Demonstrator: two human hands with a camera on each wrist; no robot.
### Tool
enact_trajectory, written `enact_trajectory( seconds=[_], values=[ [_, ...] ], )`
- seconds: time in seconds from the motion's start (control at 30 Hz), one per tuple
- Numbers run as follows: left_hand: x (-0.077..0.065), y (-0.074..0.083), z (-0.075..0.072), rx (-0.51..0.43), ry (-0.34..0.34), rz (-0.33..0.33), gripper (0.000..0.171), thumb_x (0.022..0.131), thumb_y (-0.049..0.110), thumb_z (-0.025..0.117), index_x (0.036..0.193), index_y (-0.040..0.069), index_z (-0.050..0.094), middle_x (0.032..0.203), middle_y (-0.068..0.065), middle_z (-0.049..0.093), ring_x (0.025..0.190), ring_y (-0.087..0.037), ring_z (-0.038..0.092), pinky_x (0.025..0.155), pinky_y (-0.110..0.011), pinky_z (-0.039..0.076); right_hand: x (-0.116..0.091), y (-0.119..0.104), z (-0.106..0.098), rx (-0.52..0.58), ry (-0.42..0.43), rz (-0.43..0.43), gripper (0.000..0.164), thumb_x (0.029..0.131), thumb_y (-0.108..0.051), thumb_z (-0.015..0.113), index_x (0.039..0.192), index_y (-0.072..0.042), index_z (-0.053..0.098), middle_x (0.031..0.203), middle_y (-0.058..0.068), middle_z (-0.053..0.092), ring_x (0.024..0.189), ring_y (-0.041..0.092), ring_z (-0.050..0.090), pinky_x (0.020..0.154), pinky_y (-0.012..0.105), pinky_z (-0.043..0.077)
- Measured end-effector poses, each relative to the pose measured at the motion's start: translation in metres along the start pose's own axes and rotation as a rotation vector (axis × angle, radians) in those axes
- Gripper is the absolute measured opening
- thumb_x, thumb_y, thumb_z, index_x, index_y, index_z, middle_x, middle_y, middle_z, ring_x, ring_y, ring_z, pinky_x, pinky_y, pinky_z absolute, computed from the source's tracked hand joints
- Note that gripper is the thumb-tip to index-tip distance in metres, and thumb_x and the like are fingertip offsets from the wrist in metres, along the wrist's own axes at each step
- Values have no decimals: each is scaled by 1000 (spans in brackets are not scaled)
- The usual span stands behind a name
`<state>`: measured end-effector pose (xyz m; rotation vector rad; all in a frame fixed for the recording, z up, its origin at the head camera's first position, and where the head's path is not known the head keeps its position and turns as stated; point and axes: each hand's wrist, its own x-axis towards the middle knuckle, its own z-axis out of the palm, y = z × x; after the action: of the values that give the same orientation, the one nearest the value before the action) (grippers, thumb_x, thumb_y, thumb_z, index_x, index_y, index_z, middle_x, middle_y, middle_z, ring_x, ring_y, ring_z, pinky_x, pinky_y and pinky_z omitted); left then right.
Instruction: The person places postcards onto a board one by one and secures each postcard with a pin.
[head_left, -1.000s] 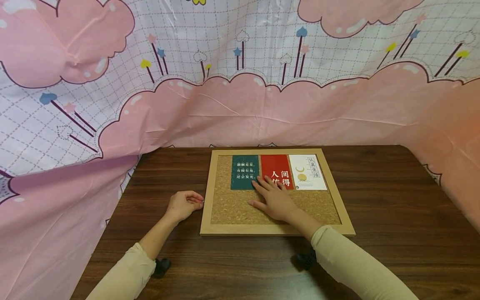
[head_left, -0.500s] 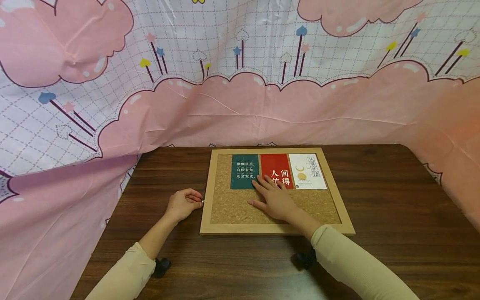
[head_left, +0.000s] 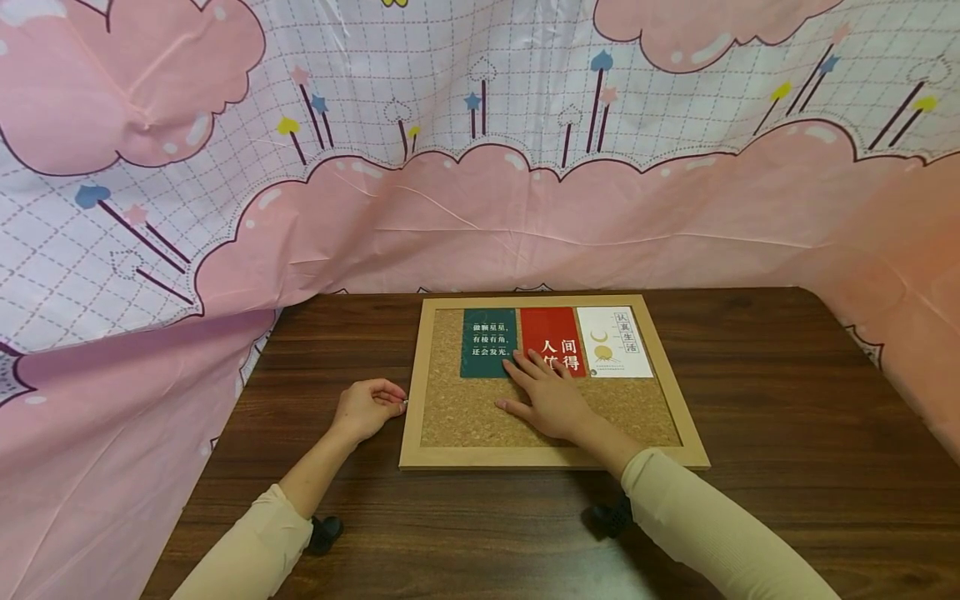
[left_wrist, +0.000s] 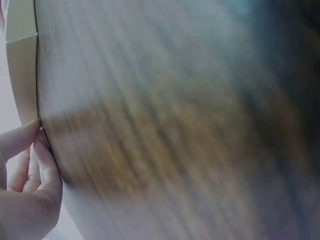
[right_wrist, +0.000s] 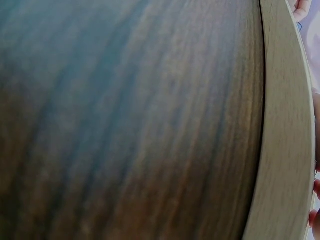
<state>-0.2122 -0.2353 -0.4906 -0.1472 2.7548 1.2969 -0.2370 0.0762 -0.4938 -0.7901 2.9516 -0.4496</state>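
A cork board (head_left: 472,417) with a pale wooden frame lies on the table. Along its upper part are a green card (head_left: 489,343), a red card (head_left: 548,325) and a white card (head_left: 615,342), side by side with printed characters. My right hand (head_left: 551,402) lies spread over the cork, its fingertips on the red card and the green card's lower right corner. Just left of the frame, my left hand (head_left: 369,410) pinches a tiny shiny thing (left_wrist: 43,130) between thumb and index finger. It is too small to make out.
The dark wooden table (head_left: 795,417) stretches out on both sides of the board. A pink and white patterned cloth (head_left: 480,208) hangs behind it and at the sides. Black straps (head_left: 325,535) show under both wrists.
Both hands keep nearly the same place. At the left fingertips the tiny shiny thing shows a little differently from frame to frame. The board and cards have not moved.
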Motion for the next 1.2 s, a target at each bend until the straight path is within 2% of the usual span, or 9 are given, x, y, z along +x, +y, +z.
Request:
enact_trajectory(
  seconds=[0.37,0.73,1.2],
  values=[
    [1,-2,0,-11,4,2,13,80,11,77,91,9,73,85,-3,73,71,-7,66,65,-24,51,0,0,0,2,-9,10,74,94,-60,47,153,-18,31,161,7,25,150,31,17,114,65,21],
    [0,-1,0,-19,3,7,29,79,9,77,106,13,70,102,-5,72,79,-11,67,64,-24,50,0,-1,-1,5,-9,13,74,94,-61,48,153,-18,32,160,8,26,150,31,18,114,65,21],
    [-1,0,2,4,4,38,21,80,8,76,101,11,73,94,-4,74,74,-9,68,66,-24,51,-1,-2,-1,-1,-4,11,74,94,-61,47,152,-19,32,160,8,27,150,31,19,114,65,21]
  ],
)
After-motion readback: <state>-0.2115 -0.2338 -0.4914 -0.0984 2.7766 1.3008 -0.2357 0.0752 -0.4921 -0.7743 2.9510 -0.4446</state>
